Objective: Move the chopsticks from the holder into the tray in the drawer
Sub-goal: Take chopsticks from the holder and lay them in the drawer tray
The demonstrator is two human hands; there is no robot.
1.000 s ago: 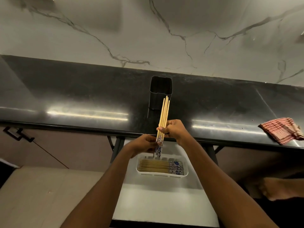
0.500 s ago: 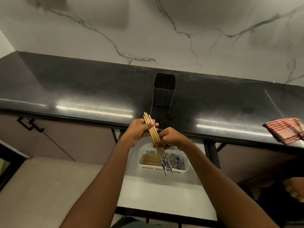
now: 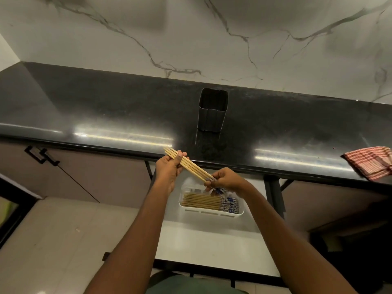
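A bundle of wooden chopsticks [image 3: 192, 166] with blue-patterned ends lies slanted between both hands, above the open drawer. My left hand [image 3: 168, 168] grips its plain upper-left end and my right hand [image 3: 224, 181] grips the patterned lower-right end. Below them a white tray [image 3: 212, 214] sits in the white drawer [image 3: 207, 247] and holds several chopsticks laid flat. The dark metal holder [image 3: 212, 112] stands upright on the black counter, and no chopsticks show above its rim.
The black counter [image 3: 106, 115] runs across the view with a marble wall behind. A red checked cloth [image 3: 370, 162] lies at its right edge. A cabinet door with a black handle [image 3: 41, 155] is on the left.
The bundle has turned from nearly upright to a low slant and come down toward the tray. My left hand has shifted from its lower end to its plain upper-left end.
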